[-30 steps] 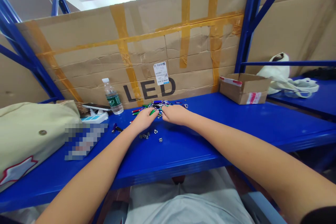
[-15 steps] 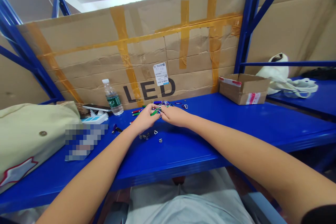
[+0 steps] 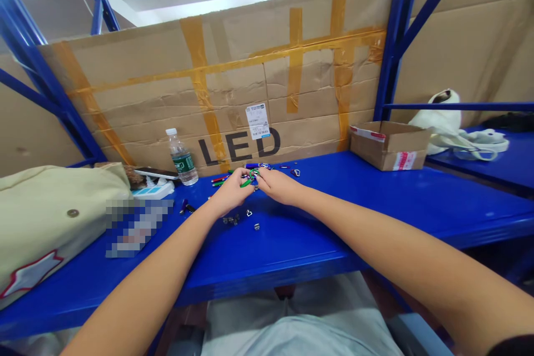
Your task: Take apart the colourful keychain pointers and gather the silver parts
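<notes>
My left hand (image 3: 233, 189) is closed around a green carabiner (image 3: 247, 182), its fingers pinching it above the table. Right beside it, my right hand (image 3: 278, 184) is closed too, with its fingertips at the other end of the same carabiner. A small shiny metal bit shows between the fingertips, too small to name. Behind the hands lies a pile of red, green, blue and purple metal pieces (image 3: 219, 181), partly hidden. A silver carabiner (image 3: 295, 173) lies to the right of the pile. Closer to me are several small metal clips (image 3: 231, 220) and a single clip (image 3: 256, 227).
A water bottle (image 3: 182, 161) stands at the back left, near a white power strip (image 3: 153, 190). A cream bag (image 3: 70, 189) fills the left end of the blue table (image 3: 292, 245). At the back right sits an open cardboard box (image 3: 387, 147), before an upright cardboard sheet (image 3: 158, 105).
The green carabiner has turned slightly between my fingers, and more of its green loop shows now. Both hands stay together in nearly the same place; the whole view has shifted a little.
</notes>
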Demonstrator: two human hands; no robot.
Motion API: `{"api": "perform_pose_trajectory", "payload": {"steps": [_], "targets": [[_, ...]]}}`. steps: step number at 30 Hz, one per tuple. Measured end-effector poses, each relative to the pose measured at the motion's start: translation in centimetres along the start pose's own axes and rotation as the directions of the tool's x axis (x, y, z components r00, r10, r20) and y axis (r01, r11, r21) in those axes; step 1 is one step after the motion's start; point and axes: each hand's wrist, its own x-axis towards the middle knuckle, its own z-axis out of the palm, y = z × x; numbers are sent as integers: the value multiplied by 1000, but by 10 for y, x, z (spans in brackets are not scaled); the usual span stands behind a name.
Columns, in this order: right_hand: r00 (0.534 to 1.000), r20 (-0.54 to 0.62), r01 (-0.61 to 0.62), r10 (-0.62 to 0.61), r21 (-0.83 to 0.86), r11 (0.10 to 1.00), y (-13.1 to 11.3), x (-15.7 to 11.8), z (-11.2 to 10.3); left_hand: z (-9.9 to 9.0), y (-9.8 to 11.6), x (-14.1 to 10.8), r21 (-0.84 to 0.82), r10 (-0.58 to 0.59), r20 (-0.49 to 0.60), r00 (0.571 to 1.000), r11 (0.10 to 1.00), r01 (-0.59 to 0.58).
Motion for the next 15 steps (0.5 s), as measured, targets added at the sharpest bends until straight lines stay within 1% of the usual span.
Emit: {"api": "perform_pose_trajectory", "payload": {"steps": [4,9,15], "targets": [[1000,5,-16,16,-11,1000,-2,-1,0,2,2,0,-27,-13,-22,1000,1000,13],[1000,10,-25,25,0,1000,-2,-1,2,4,2,1,27,-24,-72,997,999,26],[1000,-13,-15,15,51,999,-1,2,4,6,4,1,61,-13,-96,995,998,18]]}}
